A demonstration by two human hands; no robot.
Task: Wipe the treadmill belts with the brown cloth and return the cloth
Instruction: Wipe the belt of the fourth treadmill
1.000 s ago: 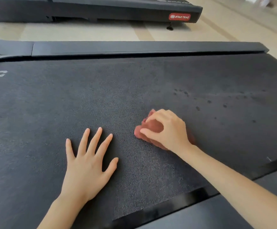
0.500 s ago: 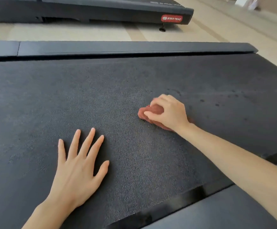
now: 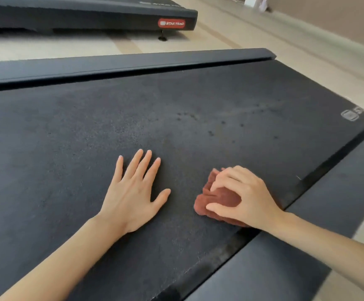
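A black treadmill belt [image 3: 90,148] fills the view, pale floor beyond. The right hand [image 3: 245,197] clutches the bunched brown cloth [image 3: 219,199] against the belt near its right edge; dark spots [image 3: 211,127] lie farther ahead. The left hand [image 3: 133,192] rests flat, fingers spread, empty, just beside the cloth

A gym: two treadmills [image 3: 176,118] [image 3: 90,16] on pale flooring [image 3: 231,38].
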